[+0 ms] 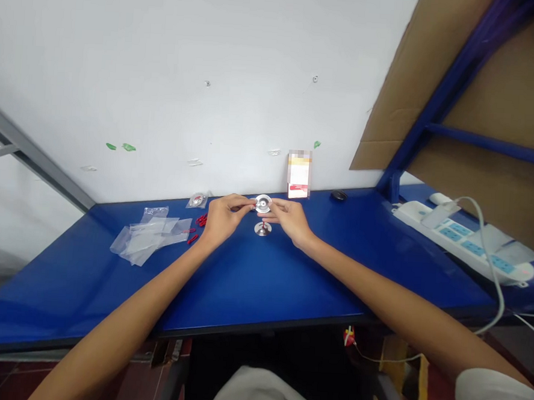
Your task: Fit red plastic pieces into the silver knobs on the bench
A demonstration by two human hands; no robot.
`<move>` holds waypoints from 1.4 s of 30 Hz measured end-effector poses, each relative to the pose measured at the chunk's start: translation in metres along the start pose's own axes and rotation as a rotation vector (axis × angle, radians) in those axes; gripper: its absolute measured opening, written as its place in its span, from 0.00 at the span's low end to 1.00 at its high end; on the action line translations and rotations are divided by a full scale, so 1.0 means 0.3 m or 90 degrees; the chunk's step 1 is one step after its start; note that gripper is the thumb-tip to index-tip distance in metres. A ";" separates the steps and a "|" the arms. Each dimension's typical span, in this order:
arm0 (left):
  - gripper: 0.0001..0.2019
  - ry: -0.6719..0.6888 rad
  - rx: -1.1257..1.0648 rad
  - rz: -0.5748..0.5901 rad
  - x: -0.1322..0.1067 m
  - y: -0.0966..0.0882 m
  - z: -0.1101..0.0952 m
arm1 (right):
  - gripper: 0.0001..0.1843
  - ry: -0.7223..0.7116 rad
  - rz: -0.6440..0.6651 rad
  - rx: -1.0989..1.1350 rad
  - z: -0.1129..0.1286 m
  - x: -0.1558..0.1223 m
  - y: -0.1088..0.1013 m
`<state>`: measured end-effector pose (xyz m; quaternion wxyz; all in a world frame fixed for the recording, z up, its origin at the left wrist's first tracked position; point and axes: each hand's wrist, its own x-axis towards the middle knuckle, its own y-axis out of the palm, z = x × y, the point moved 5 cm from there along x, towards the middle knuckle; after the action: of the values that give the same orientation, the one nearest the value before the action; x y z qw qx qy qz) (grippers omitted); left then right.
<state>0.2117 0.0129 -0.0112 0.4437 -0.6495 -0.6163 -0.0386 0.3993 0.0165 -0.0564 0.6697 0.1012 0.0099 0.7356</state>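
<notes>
Over the blue table, a shiny round metal disc with a raised middle (263, 204), like a small cymbal, is held between my two hands. My left hand (226, 215) is closed in a pinch at its left edge, where a bit of red shows by the fingertips. Gripping the right edge is my right hand (292, 218), with its fingers curled behind the disc. Just below, a second metal disc (263, 229) has a red strip at its centre; I cannot tell whether it lies on the table. Several red loops (201, 221) lie beside my left hand.
Clear plastic bags (149, 238) lie on the blue table (252, 289) at the left. A bagged metal disc (197, 200) sits near the wall. A small box (299, 175) stands at the back, beside a black object (338, 195). A white power strip (463, 239) with cables occupies the right.
</notes>
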 end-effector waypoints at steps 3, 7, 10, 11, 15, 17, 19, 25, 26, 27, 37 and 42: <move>0.07 -0.031 -0.016 -0.006 -0.005 0.008 0.008 | 0.10 0.005 0.019 -0.007 0.001 -0.002 0.004; 0.07 -0.041 0.011 -0.001 -0.013 0.018 0.024 | 0.12 0.003 0.041 0.001 0.003 -0.010 0.013; 0.06 -0.004 0.075 0.009 -0.017 0.022 0.025 | 0.13 0.003 0.052 0.002 -0.003 -0.013 0.020; 0.06 0.007 0.095 0.011 -0.018 0.023 0.024 | 0.13 0.002 0.055 0.000 -0.007 -0.013 0.021; 0.06 0.035 0.142 0.019 -0.023 0.029 0.021 | 0.17 -0.014 0.070 -0.008 -0.026 -0.008 0.028; 0.06 0.047 0.160 0.019 -0.025 0.031 0.021 | 0.19 -0.031 0.080 -0.012 -0.031 -0.008 0.032; 0.05 0.054 0.169 0.014 -0.026 0.032 0.023 | 0.21 -0.055 0.092 -0.025 -0.028 -0.011 0.036; 0.04 0.045 0.140 0.005 -0.025 0.032 0.024 | 0.25 -0.095 0.114 -0.078 -0.029 -0.017 0.038; 0.04 0.042 0.134 0.007 -0.025 0.033 0.022 | 0.26 -0.095 0.114 -0.081 -0.034 -0.017 0.038; 0.04 0.039 0.130 0.007 -0.026 0.034 0.020 | 0.26 -0.096 0.115 -0.083 -0.039 -0.016 0.038; 0.07 -0.109 -0.059 0.058 -0.022 0.056 0.033 | 0.26 -0.112 0.043 -0.097 -0.027 0.002 -0.002; 0.20 -0.230 -0.276 0.080 -0.014 0.064 0.063 | 0.15 -0.204 0.047 -0.189 0.041 -0.013 -0.008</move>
<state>0.2173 0.0243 -0.0352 0.1787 -0.7625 -0.6213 -0.0255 0.4040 0.0114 -0.0453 0.6427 0.1173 -0.2089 0.7277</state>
